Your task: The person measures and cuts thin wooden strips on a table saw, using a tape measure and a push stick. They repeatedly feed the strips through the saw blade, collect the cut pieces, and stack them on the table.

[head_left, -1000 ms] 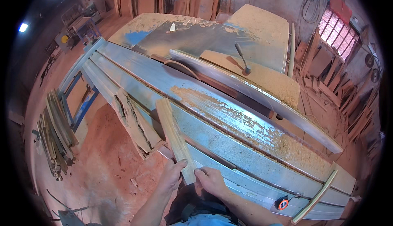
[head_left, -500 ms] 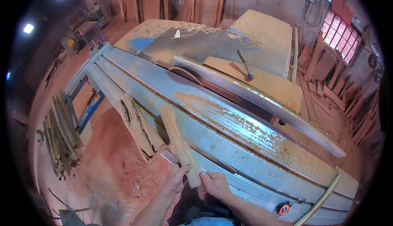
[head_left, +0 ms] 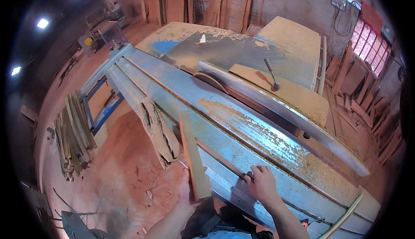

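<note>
Atop sawdusty blue saw table (head_left: pixel 242 152), wooden plank (head_left: pixel 193 157)

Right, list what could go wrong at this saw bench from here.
1. The left hand holds only the near end of the wooden strip, which lies partly off the table; it could tip or slip.
2. The right hand rests on the table's rail, in line with the saw blade.
3. Sawdust on the table may make wood slide unevenly.
</note>
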{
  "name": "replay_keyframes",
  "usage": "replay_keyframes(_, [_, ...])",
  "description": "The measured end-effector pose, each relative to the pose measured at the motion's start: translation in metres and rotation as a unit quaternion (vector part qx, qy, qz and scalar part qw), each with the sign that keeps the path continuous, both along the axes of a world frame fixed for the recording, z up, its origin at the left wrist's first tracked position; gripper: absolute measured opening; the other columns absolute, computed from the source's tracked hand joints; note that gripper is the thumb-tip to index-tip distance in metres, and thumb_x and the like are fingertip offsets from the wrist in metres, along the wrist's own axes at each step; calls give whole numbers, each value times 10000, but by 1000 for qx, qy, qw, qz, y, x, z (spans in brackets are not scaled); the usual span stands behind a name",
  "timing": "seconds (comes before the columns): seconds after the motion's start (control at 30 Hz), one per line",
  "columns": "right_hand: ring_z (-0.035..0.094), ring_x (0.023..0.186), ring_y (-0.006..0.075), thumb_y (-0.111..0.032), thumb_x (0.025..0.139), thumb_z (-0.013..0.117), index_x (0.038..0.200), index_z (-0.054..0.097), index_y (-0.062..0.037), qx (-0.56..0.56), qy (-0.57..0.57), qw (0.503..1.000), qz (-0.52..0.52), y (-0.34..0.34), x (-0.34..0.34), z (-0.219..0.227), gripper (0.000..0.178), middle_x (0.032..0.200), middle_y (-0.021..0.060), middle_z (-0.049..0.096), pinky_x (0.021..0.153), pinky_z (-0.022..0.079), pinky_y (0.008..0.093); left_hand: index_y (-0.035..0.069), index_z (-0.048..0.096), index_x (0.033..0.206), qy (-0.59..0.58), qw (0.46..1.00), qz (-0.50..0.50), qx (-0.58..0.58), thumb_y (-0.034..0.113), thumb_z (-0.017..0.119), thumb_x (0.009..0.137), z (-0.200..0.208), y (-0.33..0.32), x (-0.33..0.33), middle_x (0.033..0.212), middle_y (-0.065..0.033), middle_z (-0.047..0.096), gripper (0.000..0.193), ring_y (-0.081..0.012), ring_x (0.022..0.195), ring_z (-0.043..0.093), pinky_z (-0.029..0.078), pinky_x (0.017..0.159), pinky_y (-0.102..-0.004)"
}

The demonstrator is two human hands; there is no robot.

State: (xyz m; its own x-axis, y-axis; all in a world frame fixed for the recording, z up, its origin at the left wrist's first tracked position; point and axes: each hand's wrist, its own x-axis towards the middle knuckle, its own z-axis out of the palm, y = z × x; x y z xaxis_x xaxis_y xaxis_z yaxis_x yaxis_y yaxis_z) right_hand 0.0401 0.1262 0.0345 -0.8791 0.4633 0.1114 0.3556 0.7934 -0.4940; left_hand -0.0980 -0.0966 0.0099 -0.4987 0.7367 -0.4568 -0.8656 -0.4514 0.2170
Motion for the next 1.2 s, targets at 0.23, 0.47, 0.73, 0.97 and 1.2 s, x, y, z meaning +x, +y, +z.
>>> replay_keyframes(0.23, [591, 850, 336, -249, 805, 730, 909, 667, -80, 67, -62, 995, 39, 0, -7, -32, 208, 871, 134, 621, 793, 468, 455, 43, 387, 1493, -57, 971, 11, 233, 576, 520, 951, -13, -8, 0, 835, -83, 576, 771, -201, 619, 492, 440, 539, -334])
replay_keyframes(0.47, [610, 849, 312, -204, 828, 674, 906, 666, -80, 88, -74, 993, 32, -10, -12, -34, 146, 848, 122, 614, 734, 489, 433, 0, 389, 1472, -75, 955, 20, 286, 428, 408, 1038, 1, -4, -1, 876, -137, 594, 610, -243, 693, 581, 490, 543, -349])
replay_keyframes(0.73, [632, 876, 310, -134, 848, 612, 941, 654, -61, 109, -95, 987, 68, -13, -27, -39, 125, 891, 144, 627, 742, 511, 429, -23, 399, 1450, -36, 964, 8, 264, 425, 424, 1036, -3, -5, 0, 900, -142, 584, 611, -245, 700, 557, 483, 535, -361])
replay_keyframes(0.97, [636, 906, 394, -117, 868, 577, 954, 646, -16, -16, -111, 993, 20, -21, -14, -27, 150, 883, 211, 636, 773, 527, 507, -39, 408, 1430, -66, 949, 10, 309, 439, 423, 1033, -3, -11, 0, 814, -115, 534, 622, -234, 647, 535, 481, 507, -357])
replay_keyframes(1.2, [664, 905, 451, -253, 941, 534, 981, 633, 23, -242, -231, 942, 15, 1, 21, 4, 296, 949, 295, 677, 814, 517, 513, -65, 359, 1464, -64, 928, -4, 368, 406, 395, 1043, 0, -12, 11, 766, -120, 507, 632, -234, 581, 533, 489, 463, -345])
